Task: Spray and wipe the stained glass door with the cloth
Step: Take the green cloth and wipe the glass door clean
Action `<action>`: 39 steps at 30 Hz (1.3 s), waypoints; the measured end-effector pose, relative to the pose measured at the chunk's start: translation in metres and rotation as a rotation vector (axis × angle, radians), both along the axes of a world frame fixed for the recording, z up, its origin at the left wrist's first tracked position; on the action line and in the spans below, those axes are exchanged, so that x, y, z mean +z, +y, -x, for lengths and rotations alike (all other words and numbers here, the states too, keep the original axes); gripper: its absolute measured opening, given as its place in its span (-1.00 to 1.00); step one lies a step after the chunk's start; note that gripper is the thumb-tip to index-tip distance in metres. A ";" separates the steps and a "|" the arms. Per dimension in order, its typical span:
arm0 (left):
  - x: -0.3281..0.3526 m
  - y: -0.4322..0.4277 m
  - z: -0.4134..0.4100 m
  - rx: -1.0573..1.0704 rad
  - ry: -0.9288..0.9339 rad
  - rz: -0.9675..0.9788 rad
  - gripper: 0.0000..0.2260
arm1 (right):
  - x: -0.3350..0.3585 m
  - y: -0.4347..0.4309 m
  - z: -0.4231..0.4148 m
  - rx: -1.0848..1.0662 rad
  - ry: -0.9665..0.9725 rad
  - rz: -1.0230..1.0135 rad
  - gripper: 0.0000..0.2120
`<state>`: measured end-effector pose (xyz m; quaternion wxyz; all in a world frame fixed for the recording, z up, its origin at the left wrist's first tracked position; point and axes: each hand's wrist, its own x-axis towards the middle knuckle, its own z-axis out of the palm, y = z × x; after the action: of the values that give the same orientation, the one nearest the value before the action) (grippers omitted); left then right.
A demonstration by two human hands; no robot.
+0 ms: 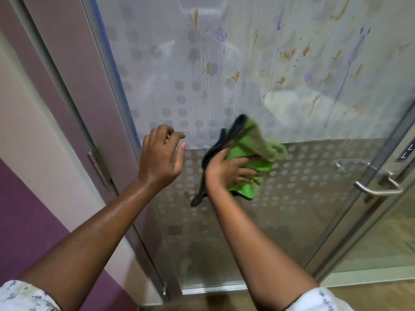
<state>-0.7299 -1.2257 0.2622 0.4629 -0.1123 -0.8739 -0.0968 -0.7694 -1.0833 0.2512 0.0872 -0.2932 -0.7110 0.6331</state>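
You hold the green cloth (247,151) on the glass door (258,75).
Your right hand (226,169) grips it tight; your left hand (160,158) is loose, empty, just beside. The sign's writing is too blurry.

Head view faces down, close to door (224,75)

The glass door (224,86) stands in front of both hands. The right hand (226,169) presses the cloth (247,151) against the glass, with the cloth lying above and to the right of its fingers. The left hand (160,157) hangs just left of the cloth, apart from it. The stains (289,55) lie above and to the right of both hands. The door handle (377,187) sits well to the right of the right hand. The hinge (98,167) is left of the left hand.
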 end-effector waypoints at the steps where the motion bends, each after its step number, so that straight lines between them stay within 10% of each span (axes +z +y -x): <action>1: 0.001 -0.001 0.000 0.017 0.013 -0.014 -0.77 | -0.014 -0.020 -0.006 0.064 0.026 -0.072 -0.14; 6: -0.006 -0.002 0.002 0.118 0.021 0.044 -0.63 | -0.051 -0.074 -0.028 0.315 0.006 -0.306 -0.22; 13: -0.027 0.015 0.012 0.206 0.004 0.247 -0.41 | -0.021 -0.030 -0.009 0.223 0.084 -0.057 -0.21; 39: -0.043 0.092 0.011 0.341 -0.114 0.341 -0.26 | -0.007 0.332 0.086 -0.121 0.230 -0.269 -0.29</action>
<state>-0.7411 -1.1339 0.2192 0.3966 -0.0339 -0.9087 0.1256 -0.8553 -0.7514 0.2445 0.2442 -0.2469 -0.7557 0.5552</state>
